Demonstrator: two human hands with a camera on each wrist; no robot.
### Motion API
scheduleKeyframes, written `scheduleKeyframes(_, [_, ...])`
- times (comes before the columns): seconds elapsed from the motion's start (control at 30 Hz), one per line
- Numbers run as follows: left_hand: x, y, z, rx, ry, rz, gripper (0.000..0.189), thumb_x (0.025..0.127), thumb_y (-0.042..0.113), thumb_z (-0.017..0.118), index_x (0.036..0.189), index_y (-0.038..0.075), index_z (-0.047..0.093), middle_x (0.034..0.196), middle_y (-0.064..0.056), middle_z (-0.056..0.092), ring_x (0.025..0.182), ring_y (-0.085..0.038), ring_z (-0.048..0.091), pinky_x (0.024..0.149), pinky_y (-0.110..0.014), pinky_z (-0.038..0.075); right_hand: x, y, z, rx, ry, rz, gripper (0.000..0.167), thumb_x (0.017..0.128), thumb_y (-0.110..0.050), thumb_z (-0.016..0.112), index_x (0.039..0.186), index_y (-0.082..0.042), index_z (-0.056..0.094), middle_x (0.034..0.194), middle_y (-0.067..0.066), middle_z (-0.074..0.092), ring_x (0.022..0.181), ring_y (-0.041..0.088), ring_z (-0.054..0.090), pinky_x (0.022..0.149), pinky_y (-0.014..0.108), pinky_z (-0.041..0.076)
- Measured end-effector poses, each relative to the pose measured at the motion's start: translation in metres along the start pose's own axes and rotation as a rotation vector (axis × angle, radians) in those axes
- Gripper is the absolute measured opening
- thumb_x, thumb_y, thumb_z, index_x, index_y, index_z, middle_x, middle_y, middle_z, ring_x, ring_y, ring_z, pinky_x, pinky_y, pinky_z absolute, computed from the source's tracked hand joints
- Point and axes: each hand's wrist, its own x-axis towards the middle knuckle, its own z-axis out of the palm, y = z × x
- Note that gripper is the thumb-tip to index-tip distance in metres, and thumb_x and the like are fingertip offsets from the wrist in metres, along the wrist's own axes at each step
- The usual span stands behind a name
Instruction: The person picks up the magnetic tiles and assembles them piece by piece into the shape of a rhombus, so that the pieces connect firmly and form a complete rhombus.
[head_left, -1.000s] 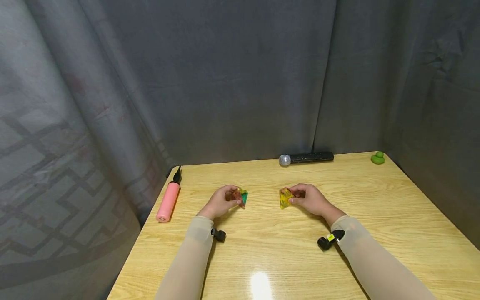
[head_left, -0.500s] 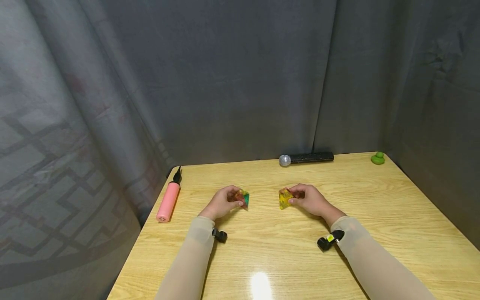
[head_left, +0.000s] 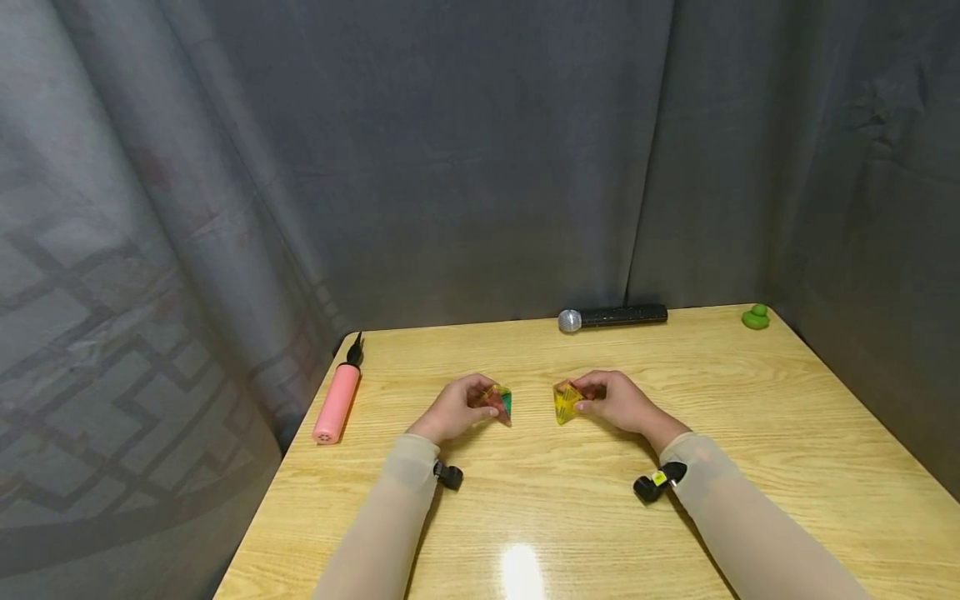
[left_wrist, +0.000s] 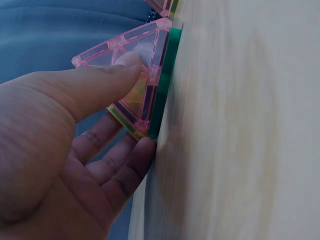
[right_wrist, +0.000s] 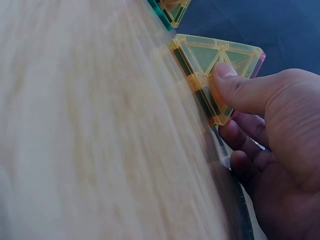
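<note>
My left hand (head_left: 456, 408) pinches a small pyramid of see-through triangular magnetic tiles (head_left: 498, 405). In the left wrist view the thumb presses its pink face (left_wrist: 162, 42), while a green tile (left_wrist: 167, 80) lies along the tabletop side; a yellow tile shows behind. Across a short gap, my right hand (head_left: 621, 405) pinches a second magnetic-tile pyramid (head_left: 564, 407). Its yellow face (right_wrist: 200, 50) is under the thumb in the right wrist view, with a pink edge beyond. Both pyramids are at the tabletop and apart from each other. The fingers hide their outer sides.
On the wooden table (head_left: 540, 492), a pink hand pump (head_left: 337, 404) with a black nozzle lies at the left edge. A black microphone (head_left: 615, 317) lies along the back edge. A small green stacked-looking object (head_left: 755, 317) sits at the far right corner. Grey curtains (head_left: 480, 167) hang behind.
My left hand has moved right with its pyramid. My right hand has shifted slightly left with the other one, so the gap between the two pyramids is narrower.
</note>
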Motion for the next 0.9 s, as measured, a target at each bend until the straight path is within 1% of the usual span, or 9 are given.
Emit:
scheduleKeyframes(0.1, [0.0, 0.003, 0.003, 0.012, -0.008, 0.01, 0.04, 0.096, 0.017, 0.078, 0.134, 0.015, 0.065, 0.113, 0.003, 0.071, 0.103, -0.013, 0.068, 0.094, -0.036, 0.056, 0.0, -0.002, 0.0, 0.007, -0.025, -0.011, 0.034, 0.089, -0.007, 0.084, 0.122, -0.003, 0.076, 0.111, 0.008, 0.073, 0.094, 0.02, 0.065, 0.082, 0.035, 0.056])
scheduleKeyframes(0.27, [0.0, 0.009, 0.007, 0.037, -0.019, 0.016, 0.039, 0.096, 0.018, 0.078, 0.133, 0.017, 0.065, 0.112, 0.005, 0.071, 0.103, -0.011, 0.068, 0.092, -0.033, 0.056, 0.0, -0.004, -0.001, 0.023, -0.074, -0.008, 0.032, 0.09, -0.007, 0.084, 0.121, -0.007, 0.076, 0.108, 0.004, 0.072, 0.093, 0.021, 0.064, 0.082, 0.037, 0.055])
scheduleKeyframes(0.37, [0.001, 0.013, 0.009, 0.055, -0.017, 0.013, 0.039, 0.096, 0.019, 0.078, 0.133, 0.019, 0.065, 0.113, 0.007, 0.07, 0.103, -0.009, 0.067, 0.092, -0.032, 0.056, 0.0, -0.004, -0.001, 0.024, -0.087, -0.008, 0.032, 0.09, -0.007, 0.083, 0.121, -0.007, 0.076, 0.107, 0.003, 0.071, 0.093, 0.02, 0.063, 0.082, 0.037, 0.055])
scheduleKeyframes(0.57, [0.001, 0.017, 0.014, 0.068, -0.023, 0.019, 0.038, 0.097, 0.018, 0.077, 0.133, 0.017, 0.065, 0.115, 0.005, 0.07, 0.104, -0.011, 0.067, 0.092, -0.033, 0.056, 0.0, -0.007, -0.001, 0.029, -0.101, -0.008, 0.033, 0.09, -0.005, 0.083, 0.121, -0.006, 0.076, 0.106, 0.003, 0.071, 0.092, 0.02, 0.064, 0.08, 0.035, 0.056])
scheduleKeyframes(0.73, [0.001, 0.018, 0.017, 0.101, -0.022, 0.017, 0.039, 0.097, 0.019, 0.078, 0.133, 0.018, 0.065, 0.116, 0.007, 0.069, 0.104, -0.009, 0.066, 0.09, -0.032, 0.056, -0.001, -0.007, 0.001, 0.021, -0.115, -0.021, 0.03, 0.089, -0.005, 0.083, 0.119, -0.008, 0.077, 0.101, 0.001, 0.071, 0.09, 0.02, 0.064, 0.078, 0.034, 0.056])
scheduleKeyframes(0.9, [0.001, 0.02, 0.021, 0.074, -0.028, 0.038, 0.038, 0.096, 0.015, 0.078, 0.132, 0.018, 0.066, 0.118, 0.004, 0.07, 0.106, -0.011, 0.068, 0.09, -0.031, 0.057, -0.002, -0.007, 0.002, 0.025, -0.131, -0.036, 0.029, 0.09, -0.005, 0.083, 0.118, -0.007, 0.077, 0.1, 0.0, 0.071, 0.089, 0.02, 0.064, 0.077, 0.031, 0.056])
